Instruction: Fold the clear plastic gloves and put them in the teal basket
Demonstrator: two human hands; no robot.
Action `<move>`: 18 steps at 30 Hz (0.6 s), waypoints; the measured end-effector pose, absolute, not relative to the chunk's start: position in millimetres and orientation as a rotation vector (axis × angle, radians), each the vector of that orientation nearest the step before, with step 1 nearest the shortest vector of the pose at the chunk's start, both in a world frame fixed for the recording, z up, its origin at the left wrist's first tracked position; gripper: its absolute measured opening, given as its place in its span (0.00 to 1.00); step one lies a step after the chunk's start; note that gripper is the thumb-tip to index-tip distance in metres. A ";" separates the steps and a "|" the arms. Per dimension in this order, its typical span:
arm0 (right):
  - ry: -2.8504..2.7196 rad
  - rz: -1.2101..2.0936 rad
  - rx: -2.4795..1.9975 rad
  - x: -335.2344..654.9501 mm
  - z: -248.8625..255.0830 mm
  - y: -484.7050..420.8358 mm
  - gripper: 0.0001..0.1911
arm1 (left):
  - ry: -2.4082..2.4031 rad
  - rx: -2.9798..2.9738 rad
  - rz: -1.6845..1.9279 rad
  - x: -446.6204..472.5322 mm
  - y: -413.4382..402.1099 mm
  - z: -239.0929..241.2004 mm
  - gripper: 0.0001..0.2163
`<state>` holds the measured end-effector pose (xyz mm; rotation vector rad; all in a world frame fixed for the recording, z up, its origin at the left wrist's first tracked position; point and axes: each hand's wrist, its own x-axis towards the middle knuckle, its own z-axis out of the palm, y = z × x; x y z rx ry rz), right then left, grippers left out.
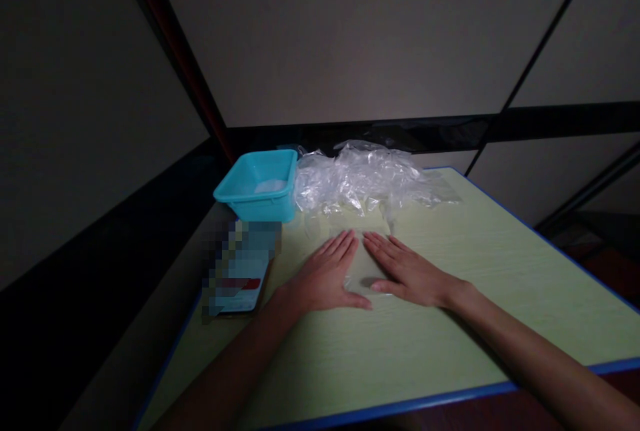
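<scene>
A small clear plastic bag (364,269) lies flat on the pale green table, its outline faint against the surface. My left hand (325,274) rests flat on the bag's left side, fingers stretched forward and thumb pointing right. On the right side my right hand (403,269) lies palm down in the same way, its thumb towards the left. Both hands are open, with a narrow gap between them where the bag shows. Beyond the fingertips sits a loose heap of crinkled clear plastic bags (360,174).
At the back left stands a turquoise plastic basin (263,207) with something whitish inside. A partly blurred phone-like device (245,277) lies near the table's left edge. The table (500,271) has blue edging, and a panelled wall (350,37) rises behind it.
</scene>
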<state>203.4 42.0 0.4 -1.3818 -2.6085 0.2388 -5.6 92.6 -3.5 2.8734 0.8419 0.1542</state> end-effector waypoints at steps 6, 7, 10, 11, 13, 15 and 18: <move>-2.603 0.124 -1.392 201.7 0.8 45.7 0.38 | 0.915 2.883 0.177 -6.9 92.9 8.3 0.39; -2.607 0.106 -1.387 201.4 -0.4 45.8 0.38 | 0.933 2.889 0.212 -6.6 92.9 8.8 0.34; -2.626 0.073 -1.382 201.3 -4.4 44.7 0.40 | 0.985 2.924 0.223 -5.0 92.3 5.8 0.27; -2.633 0.066 -1.392 201.4 -5.5 44.2 0.41 | 0.994 2.936 0.202 -4.5 92.0 3.9 0.27; -2.640 0.054 -1.412 201.6 -6.8 43.2 0.43 | 1.005 2.954 0.170 -3.7 91.7 -0.2 0.27; -2.642 0.045 -1.423 201.5 -7.2 42.6 0.44 | 1.013 2.961 0.171 -3.5 91.7 -3.3 0.28; -2.647 0.040 -1.435 200.9 -6.6 42.4 0.44 | 1.025 2.994 0.179 -4.4 92.1 -5.6 0.29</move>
